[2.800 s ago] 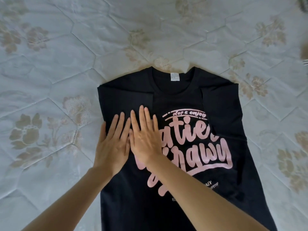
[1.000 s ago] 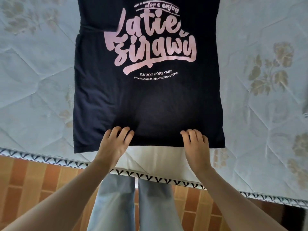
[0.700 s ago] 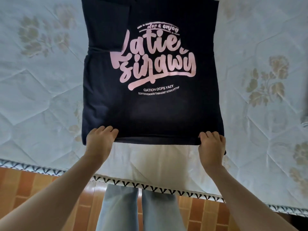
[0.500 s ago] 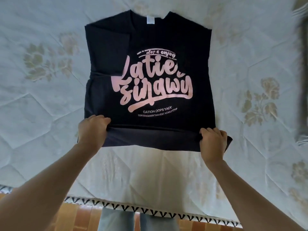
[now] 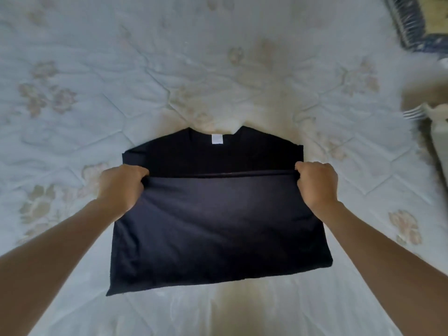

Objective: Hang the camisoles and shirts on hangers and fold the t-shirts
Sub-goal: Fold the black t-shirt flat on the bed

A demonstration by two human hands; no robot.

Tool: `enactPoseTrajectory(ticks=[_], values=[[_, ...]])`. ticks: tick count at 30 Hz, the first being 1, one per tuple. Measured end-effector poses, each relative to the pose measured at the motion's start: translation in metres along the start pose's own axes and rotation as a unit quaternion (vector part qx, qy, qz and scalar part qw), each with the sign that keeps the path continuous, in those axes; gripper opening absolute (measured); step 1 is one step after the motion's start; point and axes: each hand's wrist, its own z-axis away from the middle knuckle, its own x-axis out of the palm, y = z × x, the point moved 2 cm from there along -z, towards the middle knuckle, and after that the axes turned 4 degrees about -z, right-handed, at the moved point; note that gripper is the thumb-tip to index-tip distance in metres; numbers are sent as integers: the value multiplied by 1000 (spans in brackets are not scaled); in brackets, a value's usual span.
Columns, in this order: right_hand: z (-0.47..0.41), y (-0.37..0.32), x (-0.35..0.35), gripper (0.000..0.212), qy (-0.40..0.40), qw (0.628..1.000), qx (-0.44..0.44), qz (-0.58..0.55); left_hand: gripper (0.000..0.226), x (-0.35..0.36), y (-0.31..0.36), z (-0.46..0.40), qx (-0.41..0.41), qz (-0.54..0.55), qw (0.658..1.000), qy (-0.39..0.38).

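Observation:
A black t-shirt [image 5: 218, 224] lies on the pale quilted bed [image 5: 169, 69], its sleeves folded in. Its lower half is doubled up over the front, hiding the pink print. The collar with a white tag [image 5: 217, 138] still shows beyond the folded hem. My left hand [image 5: 121, 184] grips the hem's left corner, fingers curled round the cloth. My right hand [image 5: 316, 184] grips the right corner the same way. Both hold the hem a short way below the collar.
The bedspread has faded flower patterns and quilted seams. A dark patterned item [image 5: 412, 23] sits at the top right corner. At the right edge lies a pale object with something striped [image 5: 434, 115], blurred.
Both hands took the shirt's bottom hem by its corners and carried it away from me up over the print, towards the collar. The view tilted up off the floor.

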Motion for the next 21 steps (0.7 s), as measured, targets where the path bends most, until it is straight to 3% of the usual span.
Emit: enactPoseTrajectory(ticks=[5,7,10,21], values=[[-71,-3,13,38,-95,990,-5,107,27,1,-3,-75,-5,-73,997,1],[-93,-2,21,31,-117,982,18,145,27,6,-6,-95,-14,-91,996,-1],[-117,0,32,22,-126,976,36,173,25,11,-12,-118,-32,-114,993,10],[-167,-6,60,23,-154,963,63,211,25,23,-21,-170,-46,-159,985,44]])
